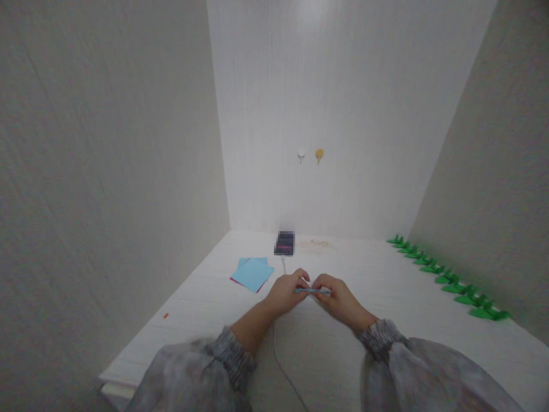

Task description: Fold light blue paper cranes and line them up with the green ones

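Note:
Between my two hands is a small piece of folded blue paper (315, 290), seen nearly edge-on as a thin strip. My left hand (288, 290) pinches its left end, and my right hand (337, 294) pinches the right end. The fingertips of both hands almost meet over its middle and hide part of it. Left of my left hand lie several square sheets of blue paper (253, 273), overlapping at angles, with a dark pink edge showing beneath.
A row of green folded paper pieces (450, 280) runs along the table's right side. A dark phone-like device (285, 244) stands at the back, with a white cable (277, 355) running toward me. A small orange bit (166, 315) lies at left. Two hooks (319, 154) are on the wall.

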A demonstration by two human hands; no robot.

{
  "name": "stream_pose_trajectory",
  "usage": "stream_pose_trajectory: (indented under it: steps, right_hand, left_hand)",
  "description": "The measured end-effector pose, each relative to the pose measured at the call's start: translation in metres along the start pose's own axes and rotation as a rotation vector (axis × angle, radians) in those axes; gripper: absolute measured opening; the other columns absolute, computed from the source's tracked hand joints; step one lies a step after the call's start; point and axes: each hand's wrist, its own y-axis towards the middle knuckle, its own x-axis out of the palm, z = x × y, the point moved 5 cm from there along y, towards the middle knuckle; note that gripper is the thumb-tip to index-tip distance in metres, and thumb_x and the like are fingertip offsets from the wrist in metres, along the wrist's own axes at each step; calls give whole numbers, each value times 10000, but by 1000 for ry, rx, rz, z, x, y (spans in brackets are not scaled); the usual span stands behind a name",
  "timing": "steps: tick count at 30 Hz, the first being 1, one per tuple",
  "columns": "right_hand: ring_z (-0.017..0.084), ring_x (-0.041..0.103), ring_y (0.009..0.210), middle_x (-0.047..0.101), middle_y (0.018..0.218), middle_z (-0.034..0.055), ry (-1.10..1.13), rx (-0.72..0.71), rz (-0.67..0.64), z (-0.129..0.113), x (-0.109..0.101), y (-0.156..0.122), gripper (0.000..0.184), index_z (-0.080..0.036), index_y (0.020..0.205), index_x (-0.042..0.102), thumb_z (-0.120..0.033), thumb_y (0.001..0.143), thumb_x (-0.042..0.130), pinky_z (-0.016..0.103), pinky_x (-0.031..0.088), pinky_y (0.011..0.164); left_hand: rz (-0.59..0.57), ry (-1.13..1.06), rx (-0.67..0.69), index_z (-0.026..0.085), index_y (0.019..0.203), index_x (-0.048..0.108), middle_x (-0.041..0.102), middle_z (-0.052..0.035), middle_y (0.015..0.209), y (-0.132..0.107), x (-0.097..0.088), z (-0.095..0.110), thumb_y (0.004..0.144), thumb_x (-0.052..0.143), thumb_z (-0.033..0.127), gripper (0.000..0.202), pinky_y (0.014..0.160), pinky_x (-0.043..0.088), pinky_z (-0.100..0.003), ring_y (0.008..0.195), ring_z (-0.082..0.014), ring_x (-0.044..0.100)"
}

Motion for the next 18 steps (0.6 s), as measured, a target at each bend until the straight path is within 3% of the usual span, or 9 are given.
stream_pose_trajectory:
  steps: [4, 7, 9, 12, 15, 18]
  right_hand:
    - [151, 504, 704, 561, 696, 23, -18, -56, 56, -2, -5, -1, 105, -189, 670, 578, -264, 714, 518, 273, 381, 663]
    - [156, 507, 710, 557, 700, 31, 16, -76, 93, -2, -9, 0, 130, -191, 674, 586, -270, 732, 502, 283, 388, 673]
    - [163, 504, 731, 555, 723, 42, 32, -121, 104, -6, -12, 0, 137, -198, 682, 595, -271, 741, 495, 299, 391, 692]
    - [173, 495, 770, 552, 767, 54, 24, -204, 96, -12, -12, 0, 125, -217, 706, 606, -259, 746, 495, 325, 388, 719]
    - [177, 485, 782, 550, 779, 56, -13, -249, 62, -15, -11, 0, 118, -239, 739, 616, -250, 747, 498, 344, 382, 721]
    - [183, 476, 803, 551, 804, 56, -36, -259, 29, -17, -9, 0, 126, -259, 766, 625, -257, 747, 501, 361, 377, 727]
  left_hand:
    - [21, -95, -65, 164, 776, 554, 588, -21, 758, 3, 0, -9, 573, 630, 273, 243, 675, 382, -240, 714, -137, 524]
    - [17, -336, -202, 145, 835, 532, 564, -33, 786, 5, 1, -16, 544, 656, 334, 368, 641, 404, -235, 672, -113, 525]
    - [69, -553, -309, 145, 855, 506, 543, -52, 859, 4, 0, -18, 622, 573, 424, 370, 652, 422, -246, 684, -103, 539]
    - [-32, -812, -438, 145, 876, 461, 553, -63, 817, 1, 7, -16, 669, 499, 476, 392, 638, 447, -302, 615, -113, 569]
    - [-117, -897, -436, 135, 917, 440, 581, -68, 759, -1, 12, -12, 631, 601, 344, 390, 670, 450, -326, 636, -140, 589]
    - [-58, -887, -418, 133, 958, 432, 593, -46, 711, -1, 8, -15, 546, 677, 178, 481, 693, 451, -339, 664, -146, 589]
